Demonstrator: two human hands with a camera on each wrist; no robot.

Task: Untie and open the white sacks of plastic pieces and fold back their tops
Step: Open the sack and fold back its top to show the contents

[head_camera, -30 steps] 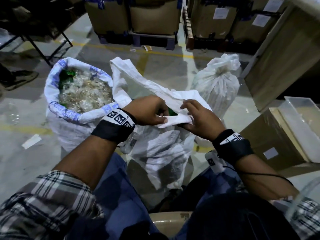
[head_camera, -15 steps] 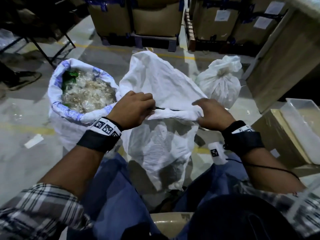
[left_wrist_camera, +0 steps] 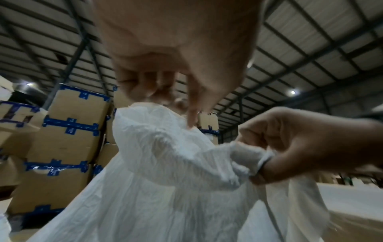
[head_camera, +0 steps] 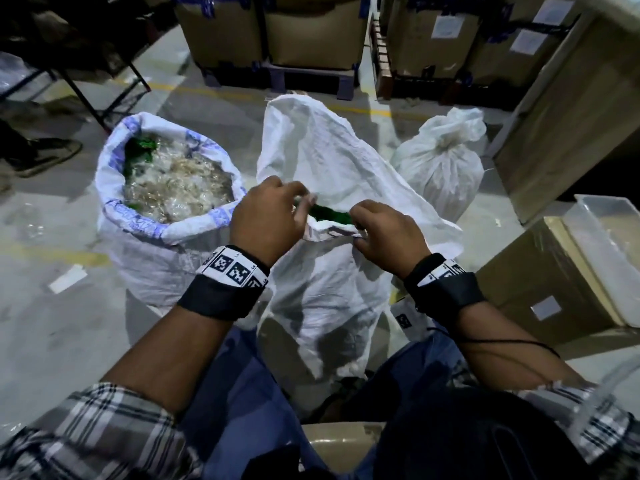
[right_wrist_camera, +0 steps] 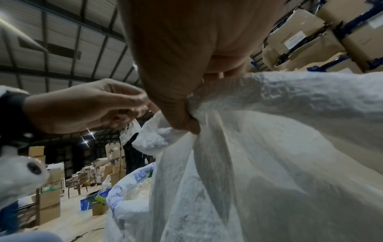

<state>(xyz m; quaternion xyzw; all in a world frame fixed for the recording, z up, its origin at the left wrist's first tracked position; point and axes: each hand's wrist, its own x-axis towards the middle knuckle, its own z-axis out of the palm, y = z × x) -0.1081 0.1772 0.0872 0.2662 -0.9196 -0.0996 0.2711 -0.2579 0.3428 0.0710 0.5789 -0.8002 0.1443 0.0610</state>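
Three sacks (head_camera: 325,188) on concrete floor (head_camera: 52,334)

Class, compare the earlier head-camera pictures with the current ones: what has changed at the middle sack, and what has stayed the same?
The middle sack's far wall rose upright. The left hand and right hand spread its near rim, baring green contents. The open sack and the tied sack stayed put.

head downward; wrists upward, close
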